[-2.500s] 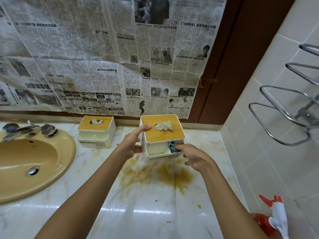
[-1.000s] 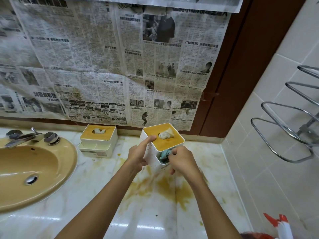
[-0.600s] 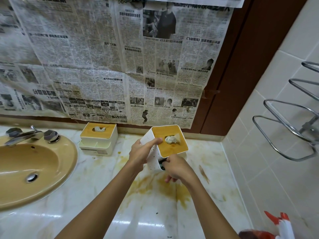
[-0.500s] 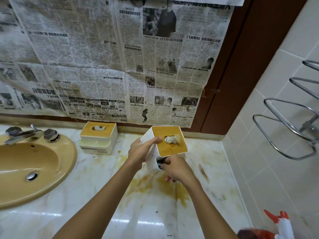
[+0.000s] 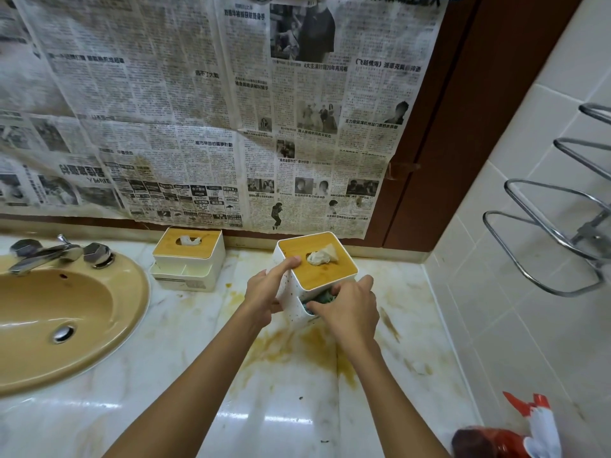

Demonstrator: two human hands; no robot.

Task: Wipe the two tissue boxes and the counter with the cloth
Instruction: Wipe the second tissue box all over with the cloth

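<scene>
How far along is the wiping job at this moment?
Nothing looks finished. In hand: the left hand grips the tilted tissue box while the right hand presses the cloth against its front. Left: the second tissue box and the yellow-stained counter.

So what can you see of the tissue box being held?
The tissue box is white, plastic-looking, with a wood-coloured lid and a tissue poking from its slot. Brown specks dot its side. It tilts over the stained counter; the left hand grips its side, the right hand presses a teal cloth against its front.
</scene>
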